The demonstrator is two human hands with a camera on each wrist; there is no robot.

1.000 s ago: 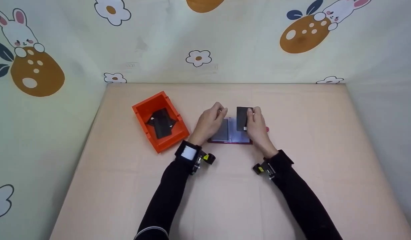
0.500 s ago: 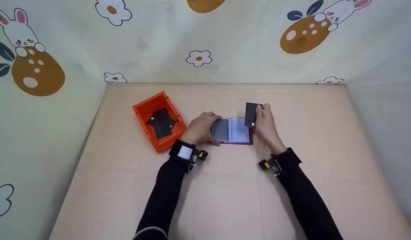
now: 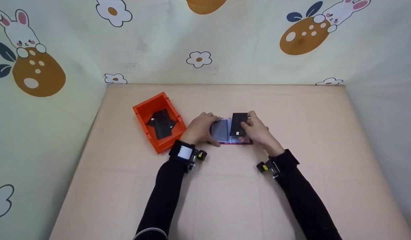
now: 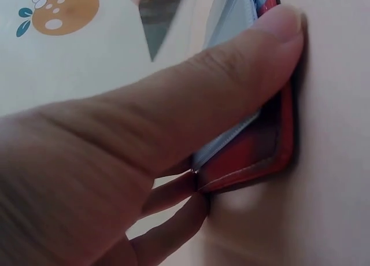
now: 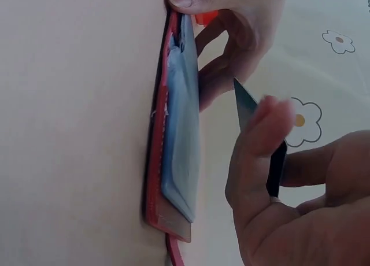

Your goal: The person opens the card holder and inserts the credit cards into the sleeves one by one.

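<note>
An open card holder [image 3: 220,130] with a red cover and clear plastic sleeves lies on the table. A dark card shows through its left sleeve. My left hand [image 3: 199,128] grips the holder's left side, thumb on the near edge; the left wrist view shows the thumb across the red cover [image 4: 248,156]. Between thumb and fingers, my right hand [image 3: 260,133] pinches a black card [image 3: 238,124] with a small white mark. This card is over the holder's right half in the head view. From the right wrist, it appears apart from the clear sleeves [image 5: 184,133].
To the left of the holder stands an orange bin [image 3: 164,144], set at an angle. Several black cards [image 3: 162,125] lie overlapping inside it. A patterned cloth wall [image 3: 245,60] rises behind the table's far edge.
My left hand came down from above the holder to grip its left side. The right hand swung the card out to the right, then back left and lower over the holder's right half.
</note>
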